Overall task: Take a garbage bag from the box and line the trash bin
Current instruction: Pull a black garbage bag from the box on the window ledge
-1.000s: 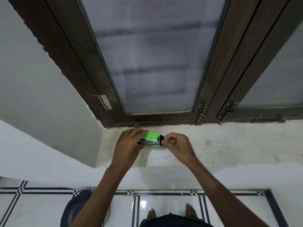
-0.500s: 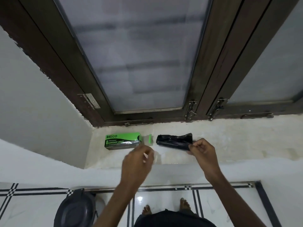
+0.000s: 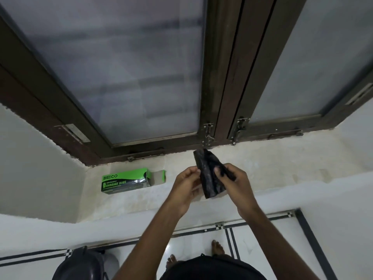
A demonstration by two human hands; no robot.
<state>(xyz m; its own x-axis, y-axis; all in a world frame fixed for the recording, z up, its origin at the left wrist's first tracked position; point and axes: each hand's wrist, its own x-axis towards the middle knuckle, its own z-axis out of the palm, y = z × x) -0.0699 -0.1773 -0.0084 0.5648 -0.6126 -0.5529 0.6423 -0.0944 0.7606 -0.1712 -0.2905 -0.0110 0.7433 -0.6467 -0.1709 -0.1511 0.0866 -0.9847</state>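
The bin (image 3: 80, 263) sits low at my left, the box (image 3: 125, 181) on the sill. My left hand (image 3: 186, 185) and right hand (image 3: 235, 182) pinch the folded bag (image 3: 209, 174); hasty pulling could tear it.

folded garbage bag (image 3: 210, 178) between both hands (box (image 3: 126, 183) aside)

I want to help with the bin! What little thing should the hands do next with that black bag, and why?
Probably shake or pull the folded garbage bag open. Both the left hand and right hand pinch it while it is bunched, the box sits on the sill, and the trash bin waits below.
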